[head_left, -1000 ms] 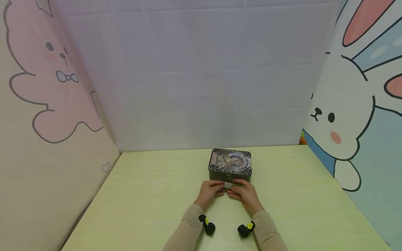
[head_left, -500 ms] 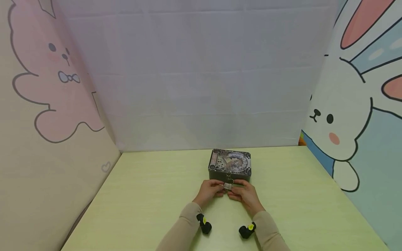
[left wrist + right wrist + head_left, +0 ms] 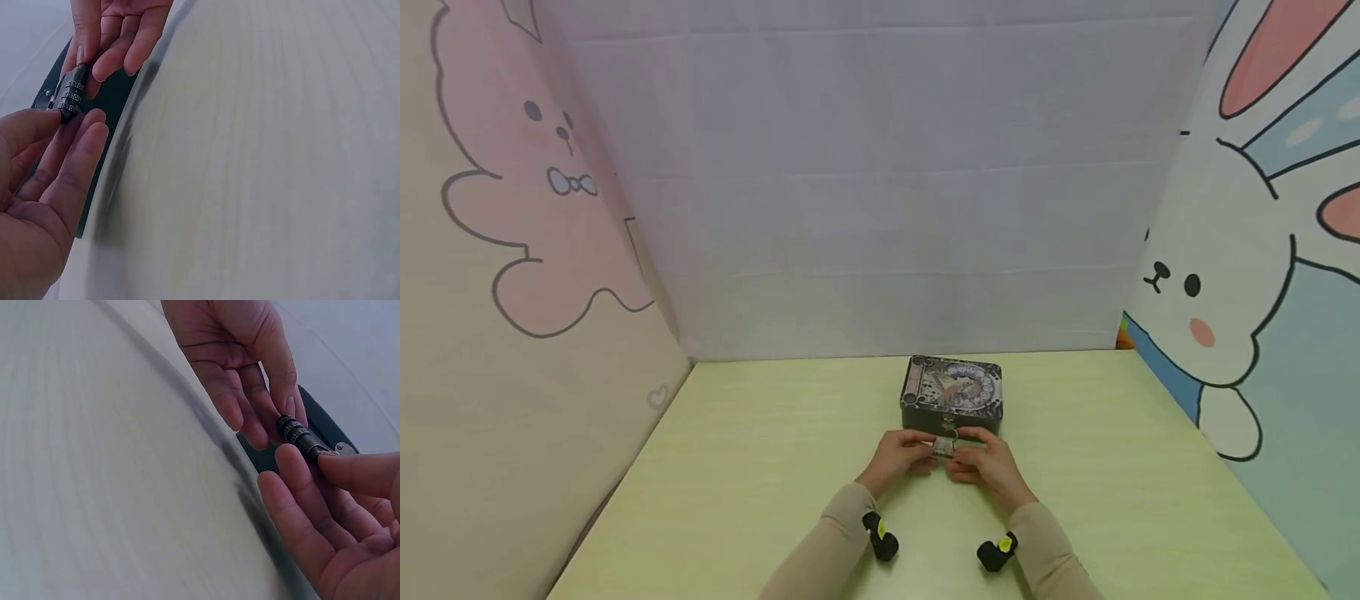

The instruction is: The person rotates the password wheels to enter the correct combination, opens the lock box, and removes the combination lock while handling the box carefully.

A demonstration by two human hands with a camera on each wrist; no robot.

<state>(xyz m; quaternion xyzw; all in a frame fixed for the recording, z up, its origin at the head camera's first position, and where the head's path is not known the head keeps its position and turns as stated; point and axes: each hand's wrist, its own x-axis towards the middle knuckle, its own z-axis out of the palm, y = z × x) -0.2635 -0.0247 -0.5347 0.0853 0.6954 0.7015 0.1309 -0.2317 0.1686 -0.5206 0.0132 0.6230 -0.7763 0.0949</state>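
A combination padlock point(image 3: 943, 447) with number dials is held in front of a dark, decorated tin box point(image 3: 955, 387), close to the metal latch point(image 3: 949, 422) on its front. My left hand point(image 3: 895, 457) pinches one end of the padlock between thumb and fingers. From the other side, my right hand point(image 3: 992, 467) pinches the opposite end. Several ridged dials of the padlock point(image 3: 70, 94) face the left wrist camera. The right wrist view also has the padlock point(image 3: 300, 437) between both thumbs. Whether its shackle passes through the latch I cannot tell; fingers partly cover it.
The box stands near the back of a pale yellow-green table point(image 3: 775, 450). Behind it hangs a white cloth backdrop point(image 3: 880, 192). Side panels with cartoon figures, including a white rabbit point(image 3: 1217, 308), flank the table. Small black devices point(image 3: 883, 546) are worn at both wrists.
Both hands keep their pinch on the padlock and stay almost in place. The forearms have spread slightly apart. The latch above the padlock shows a little more clearly now.
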